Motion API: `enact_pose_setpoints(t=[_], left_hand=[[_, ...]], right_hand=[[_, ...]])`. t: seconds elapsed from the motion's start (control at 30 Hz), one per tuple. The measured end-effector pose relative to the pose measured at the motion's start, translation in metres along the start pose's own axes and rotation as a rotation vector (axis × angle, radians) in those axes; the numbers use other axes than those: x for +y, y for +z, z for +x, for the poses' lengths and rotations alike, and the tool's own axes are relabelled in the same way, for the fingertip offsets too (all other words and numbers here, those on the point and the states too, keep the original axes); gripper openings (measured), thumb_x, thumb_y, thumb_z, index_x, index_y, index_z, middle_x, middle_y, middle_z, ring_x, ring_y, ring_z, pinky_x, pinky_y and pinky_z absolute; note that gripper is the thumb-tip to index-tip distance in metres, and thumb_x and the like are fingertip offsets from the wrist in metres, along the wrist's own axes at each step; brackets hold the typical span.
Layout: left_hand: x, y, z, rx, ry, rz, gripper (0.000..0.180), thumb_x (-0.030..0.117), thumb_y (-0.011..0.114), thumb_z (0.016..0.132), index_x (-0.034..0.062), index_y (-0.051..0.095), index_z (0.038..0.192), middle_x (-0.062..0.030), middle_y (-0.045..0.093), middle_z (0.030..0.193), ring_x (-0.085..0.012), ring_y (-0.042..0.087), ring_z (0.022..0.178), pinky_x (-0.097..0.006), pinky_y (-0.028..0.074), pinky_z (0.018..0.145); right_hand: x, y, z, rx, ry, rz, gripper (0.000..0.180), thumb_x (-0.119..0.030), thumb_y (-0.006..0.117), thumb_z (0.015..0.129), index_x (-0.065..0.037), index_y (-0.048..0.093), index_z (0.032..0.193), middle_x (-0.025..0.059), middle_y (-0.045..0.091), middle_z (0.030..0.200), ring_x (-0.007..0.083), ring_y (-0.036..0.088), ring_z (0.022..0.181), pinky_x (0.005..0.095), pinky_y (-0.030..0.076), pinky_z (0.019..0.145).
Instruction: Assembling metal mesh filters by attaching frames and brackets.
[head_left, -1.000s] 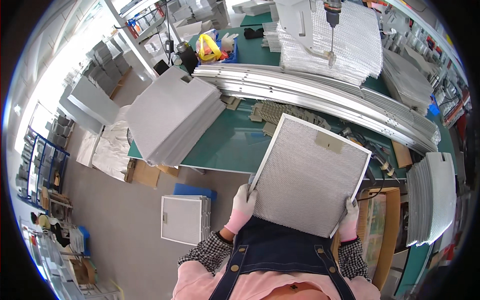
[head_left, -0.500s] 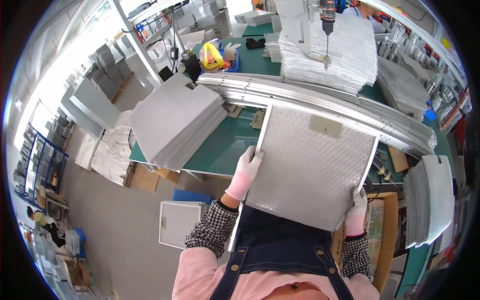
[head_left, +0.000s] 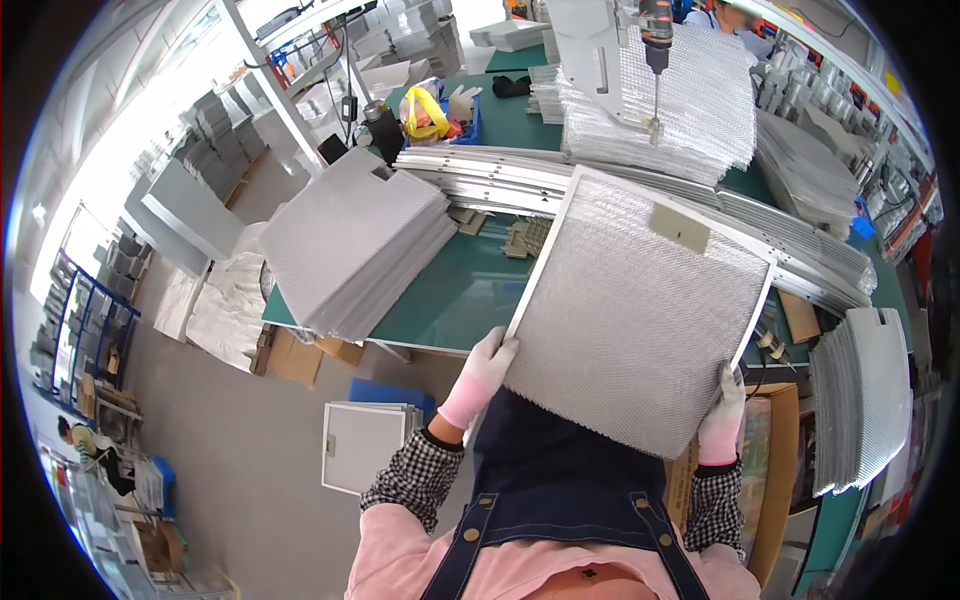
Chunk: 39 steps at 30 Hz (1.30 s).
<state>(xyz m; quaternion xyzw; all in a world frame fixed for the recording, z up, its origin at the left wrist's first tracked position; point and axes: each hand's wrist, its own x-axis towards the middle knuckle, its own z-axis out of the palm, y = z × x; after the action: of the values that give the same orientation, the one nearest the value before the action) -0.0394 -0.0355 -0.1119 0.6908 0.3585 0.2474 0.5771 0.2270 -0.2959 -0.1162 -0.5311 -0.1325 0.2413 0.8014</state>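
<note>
A mesh filter panel [head_left: 640, 320] with pale metal strips along its left, far and right edges is held in front of my apron. Its near edge shows bare mesh, and a beige patch [head_left: 680, 229] sits close to the far edge. My left hand [head_left: 484, 372], in a white and pink glove, is closed on the panel's left edge near the lower corner. On the opposite side my right hand [head_left: 722, 420], gloved alike, grips the right edge near its lower end. Part of the right fingers is hidden by the panel.
Stacked grey mesh sheets [head_left: 345, 245] lie on the green table [head_left: 430, 300] at left. Long metal strips [head_left: 490, 180] run behind the panel. A power drill [head_left: 656, 40] hangs above more mesh sheets [head_left: 700, 110]. At right are another mesh stack [head_left: 860, 400] and a cardboard box [head_left: 780, 480].
The panel has moved away from me and a little to the right, turning slightly clockwise. My left hand has shifted nearer and lower along its edge; my right hand has moved slightly.
</note>
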Motion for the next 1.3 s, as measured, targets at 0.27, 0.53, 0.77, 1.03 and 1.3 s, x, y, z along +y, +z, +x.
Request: enact_pose_setpoints(t=[0.27,0.53,0.77,1.03,1.3], left_hand=[[0.008,-0.002,-0.039,0.062,0.183,0.149,0.031,0.011,0.057,0.096,-0.004,0.057,0.123,-0.0118,0.057,0.085,-0.0209,0.057,0.081,-0.033,0.047,0.078],[0.045,0.001,-0.052,0.397,0.585,0.512,0.049,0.003,0.058,0.092,-0.0024,0.047,0.14,-0.0159,0.056,0.097,-0.0289,0.058,0.087,-0.034,0.049,0.079],[0.096,0.009,-0.011,0.434,0.506,-0.57,0.029,0.02,0.047,0.105,-0.003,0.054,0.122,-0.0034,0.059,0.104,-0.0096,0.049,0.094,-0.025,0.041,0.086],[-0.048,0.079,-0.064,-0.619,0.176,-0.052,0.057,0.03,0.048,0.105,-0.009,0.036,0.144,-0.0208,0.046,0.144,-0.0278,0.039,0.139,-0.037,0.027,0.117],[0.097,-0.032,-0.033,-0.317,0.444,0.997,0.036,0.018,0.071,0.08,0.0148,0.069,0.116,-0.0103,0.069,0.091,-0.028,0.068,0.083,-0.037,0.054,0.075]], right_hand=[[0.004,-0.016,0.003,0.029,-0.013,0.027,0.042,-0.028,0.047,0.104,0.004,0.051,0.131,0.0125,0.059,0.126,0.0202,0.056,0.114,0.0325,0.042,0.101],[-0.017,0.02,0.004,0.033,-0.223,-0.043,0.048,-0.035,0.049,0.103,0.003,0.049,0.131,0.012,0.057,0.124,0.0199,0.054,0.109,0.0314,0.038,0.099],[-0.112,0.087,0.02,0.069,-0.563,-0.255,0.047,-0.026,0.04,0.107,0.013,0.044,0.135,0.0239,0.054,0.126,0.0272,0.054,0.118,0.0356,0.04,0.106],[-0.203,0.107,0.092,-0.614,-0.191,-0.895,0.05,-0.031,0.07,0.088,0.006,0.061,0.12,0.0071,0.066,0.099,0.0159,0.059,0.09,0.0296,0.046,0.083],[-0.098,0.158,0.121,-1.17,-0.086,-1.219,0.052,-0.044,0.059,0.094,0.004,0.065,0.114,0.0145,0.068,0.092,0.0237,0.063,0.087,0.0356,0.049,0.081]])
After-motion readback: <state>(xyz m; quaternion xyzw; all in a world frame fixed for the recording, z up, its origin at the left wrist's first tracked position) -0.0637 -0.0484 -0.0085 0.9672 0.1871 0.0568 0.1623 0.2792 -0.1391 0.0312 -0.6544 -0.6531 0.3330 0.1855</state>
